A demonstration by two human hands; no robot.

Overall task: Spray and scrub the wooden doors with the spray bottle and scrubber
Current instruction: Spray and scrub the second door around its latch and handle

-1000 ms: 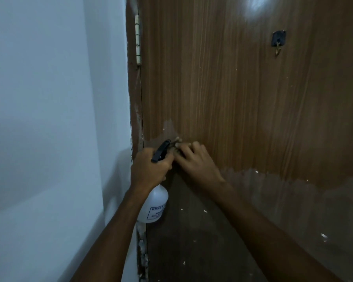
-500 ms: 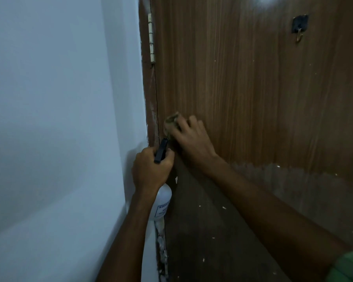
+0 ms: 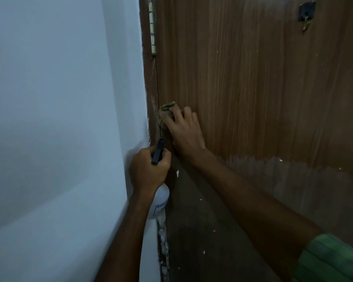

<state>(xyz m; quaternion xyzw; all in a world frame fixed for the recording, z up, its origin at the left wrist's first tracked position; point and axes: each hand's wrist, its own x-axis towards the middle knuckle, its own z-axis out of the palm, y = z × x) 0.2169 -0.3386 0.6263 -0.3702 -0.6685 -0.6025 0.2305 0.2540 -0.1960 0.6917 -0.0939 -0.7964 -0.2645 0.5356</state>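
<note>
The right hand [image 3: 183, 131] presses the scrubber [image 3: 166, 112] flat-fingered against the wooden door [image 3: 243, 88] beside its hinge edge. The left hand [image 3: 148, 171] wraps the spray bottle [image 3: 158, 202] below. Judging by grime, much door remains.

Two bare forearms enter from 6 o'clock, ending in the left hand [image 3: 149, 169] and right hand [image 3: 186, 132]. A green, ribbed sleeve [image 3: 332, 259] covers the right upper arm at 5 o'clock. No gloves, rings or watch visible.
</note>
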